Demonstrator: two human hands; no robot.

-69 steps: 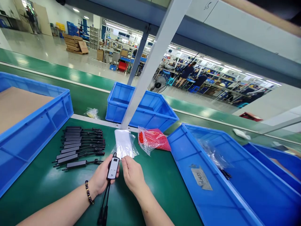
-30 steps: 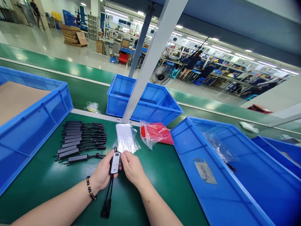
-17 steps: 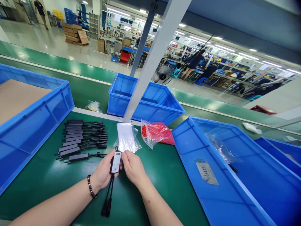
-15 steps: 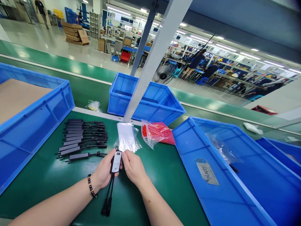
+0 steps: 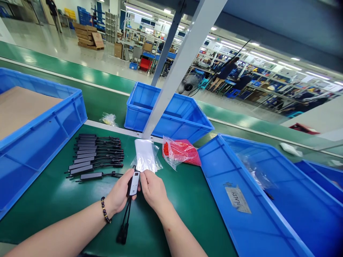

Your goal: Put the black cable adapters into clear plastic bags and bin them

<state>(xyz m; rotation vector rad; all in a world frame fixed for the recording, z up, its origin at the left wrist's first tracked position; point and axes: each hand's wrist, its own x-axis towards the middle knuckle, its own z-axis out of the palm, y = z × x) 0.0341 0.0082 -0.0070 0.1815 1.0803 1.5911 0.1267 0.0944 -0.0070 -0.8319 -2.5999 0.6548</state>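
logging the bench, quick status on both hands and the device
Left hand gripping black-and-grey device. Right hand beside its upper end, contact unclear. Plastic bags lie just beyond.

- Two-lead device: smooth black plastic, satin grey face
- Cabled modules: matt dark plastic
- Flat bags: thin, glossy clear film
- Blue crates: smooth plastic, slight sheen
- Cardboard sheet: matt brown
- Tabletop: smooth green, softly glossy
- Upright post: smooth, apparently painted metal
- Bracelet beads: polished

Devices left of bags, bin (behind post)
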